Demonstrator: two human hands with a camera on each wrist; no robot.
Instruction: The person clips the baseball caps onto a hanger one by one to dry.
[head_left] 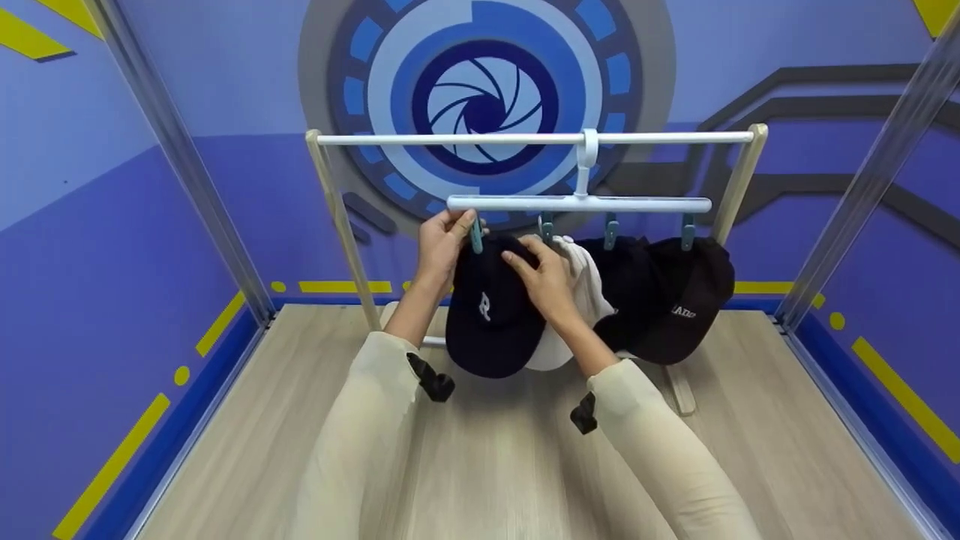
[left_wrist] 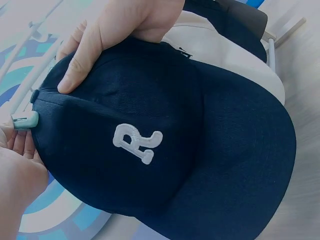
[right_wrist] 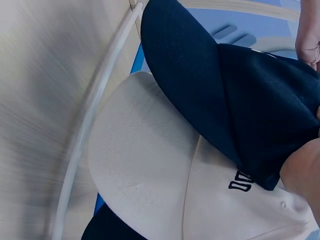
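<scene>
A navy baseball cap [left_wrist: 165, 135] with a white R hangs brim down at the left end of a white clip hanger [head_left: 517, 203]. My left hand [head_left: 442, 244] pinches the green clip [head_left: 476, 234] at that end, whose tip meets the top of the cap. With the thumb on its front and fingers behind, my right hand [head_left: 547, 277] grips the cap's crown. Just behind it hangs a white cap [right_wrist: 145, 150], partly covered by the navy one; dark lettering shows on its front.
The hanger hooks over the rail [head_left: 450, 139] of a wooden-sided rack. Further right hang a black cap [head_left: 626, 281] and a dark brown cap [head_left: 697, 292] with pale lettering, under more green clips. Below is a wood-grain tabletop [head_left: 495, 450]; metal posts and printed blue walls stand around it.
</scene>
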